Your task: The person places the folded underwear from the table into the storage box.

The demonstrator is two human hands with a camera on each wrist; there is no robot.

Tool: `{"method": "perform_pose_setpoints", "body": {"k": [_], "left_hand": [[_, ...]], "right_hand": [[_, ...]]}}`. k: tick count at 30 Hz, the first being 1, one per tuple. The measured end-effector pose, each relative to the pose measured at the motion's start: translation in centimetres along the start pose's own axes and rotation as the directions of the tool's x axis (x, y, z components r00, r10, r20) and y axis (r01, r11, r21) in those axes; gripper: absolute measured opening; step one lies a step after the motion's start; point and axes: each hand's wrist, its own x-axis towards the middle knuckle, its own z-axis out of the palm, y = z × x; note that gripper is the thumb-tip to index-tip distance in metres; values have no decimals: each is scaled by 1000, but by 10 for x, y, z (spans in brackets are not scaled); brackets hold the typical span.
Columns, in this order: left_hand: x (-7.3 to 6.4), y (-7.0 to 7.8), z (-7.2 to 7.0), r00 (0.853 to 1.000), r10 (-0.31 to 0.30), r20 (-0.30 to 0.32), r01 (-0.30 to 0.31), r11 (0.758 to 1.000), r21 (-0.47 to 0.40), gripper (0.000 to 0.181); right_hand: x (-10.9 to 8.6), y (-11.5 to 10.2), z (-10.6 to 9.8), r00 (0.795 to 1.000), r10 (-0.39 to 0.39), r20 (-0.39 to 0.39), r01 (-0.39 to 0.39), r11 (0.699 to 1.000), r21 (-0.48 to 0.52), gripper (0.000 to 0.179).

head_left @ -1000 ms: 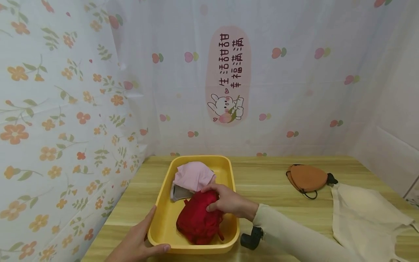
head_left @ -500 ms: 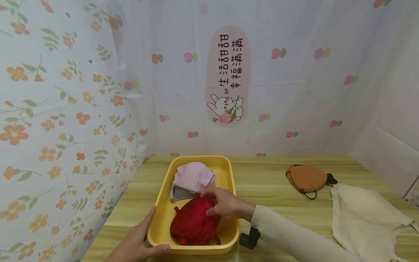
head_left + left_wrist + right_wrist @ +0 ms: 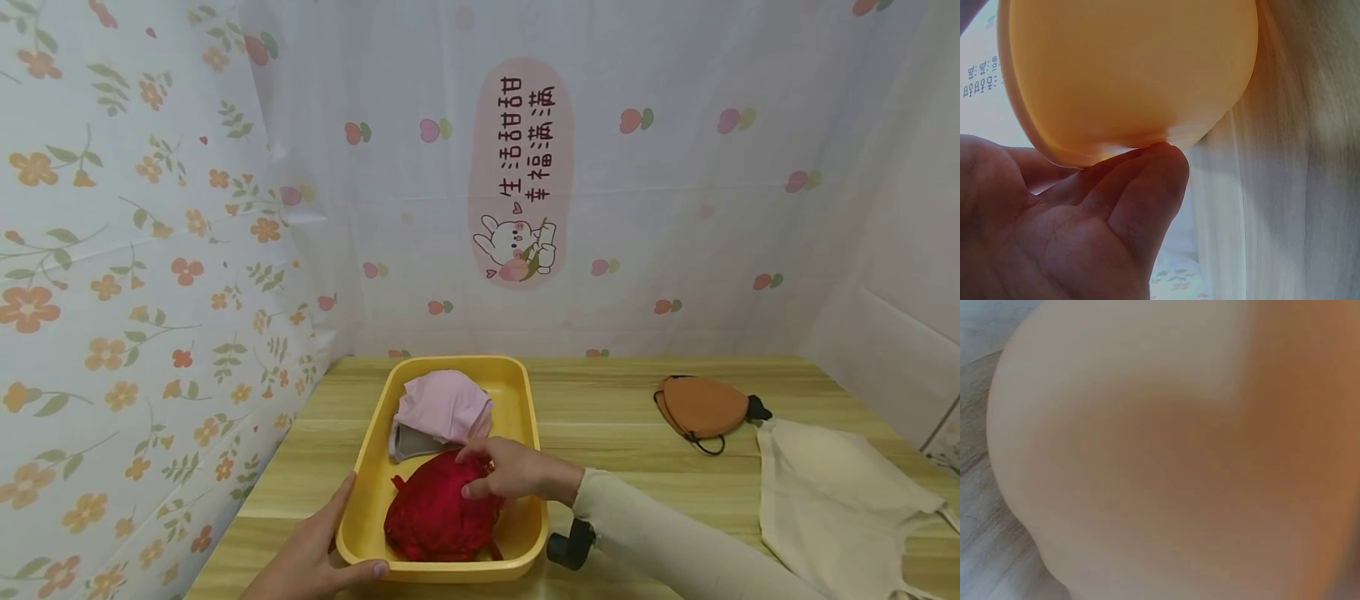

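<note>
A folded red bra (image 3: 438,517) with a lacy edge and thin straps lies in the front part of a yellow tub (image 3: 534,417). My right hand (image 3: 517,471) holds its upper right side, thumb on the cup and fingers at the far edge. Behind it in the tub sit a pink garment (image 3: 442,404) and a grey one (image 3: 412,443) partly under it. At the front left corner of the tub, my left hand (image 3: 311,542) grips the wall, thumb along the front rim. The left wrist view shows its fingers (image 3: 1154,187) against the tub's outside. The right wrist view is blurred.
An orange folded bra (image 3: 705,406) with black straps lies at the right of the wooden table (image 3: 600,392). Nearer the right edge is a spread cream top (image 3: 832,492). A black device (image 3: 572,543) sits under the right wrist. Printed curtains (image 3: 675,208) stand behind and at the left.
The red bra and my right hand have shifted left and a little toward me inside the tub; the bra now lies lower and flatter. My left hand has stayed at the corner.
</note>
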Motion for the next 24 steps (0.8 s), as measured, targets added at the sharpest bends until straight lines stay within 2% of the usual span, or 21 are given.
{"method": "perform_pose_setpoints", "body": {"k": [16,24], "left_hand": [[1,-1,0,1000,-20,-2,21,999,28,111],[1,-2,1,1000,-17,-12,17,999,50,111]], "right_hand": [[1,-4,-5,998,65,26,-64,997,-47,42],[-4,-10,-15,997,55,-44,-59,995,-78,42]]}}
